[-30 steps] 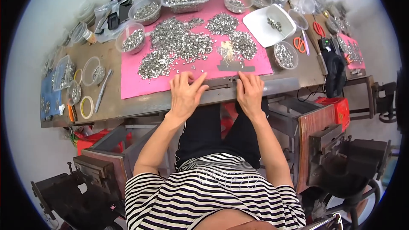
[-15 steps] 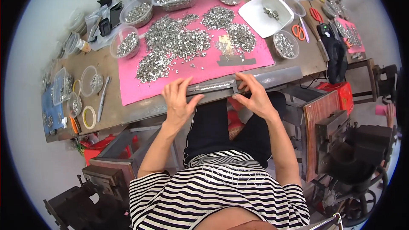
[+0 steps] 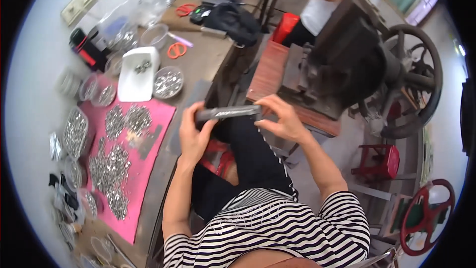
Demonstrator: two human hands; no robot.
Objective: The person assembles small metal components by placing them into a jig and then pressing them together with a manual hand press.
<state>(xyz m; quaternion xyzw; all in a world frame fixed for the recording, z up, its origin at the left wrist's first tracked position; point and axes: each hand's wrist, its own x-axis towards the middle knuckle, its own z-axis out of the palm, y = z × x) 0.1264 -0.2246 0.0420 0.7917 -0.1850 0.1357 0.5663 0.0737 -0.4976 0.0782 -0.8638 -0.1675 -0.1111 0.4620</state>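
Between my two hands is a narrow dark metal bar [image 3: 229, 113] with a row of small silvery pieces along it. My left hand [image 3: 192, 133] pinches its left end between thumb and fingers. At the other end, my right hand [image 3: 282, 118] grips with the thumb below and the fingers above. The bar is held level over my lap, off the table and just right of its edge. Its exact kind cannot be made out.
Left, a pink mat [image 3: 130, 222] bears heaps of small metal pieces [image 3: 111, 173]. A white tray [image 3: 128, 82], a tub of metal pieces [image 3: 168, 82] and orange scissors [image 3: 177, 50] stand beyond. Right is a dark press [image 3: 347, 59] with a handwheel [image 3: 434, 79]; behind it, a person in white [image 3: 322, 10].
My body and view have turned right, toward the press. The bar has been lifted away from the table edge, still between both hands. The mat now lies at the left.
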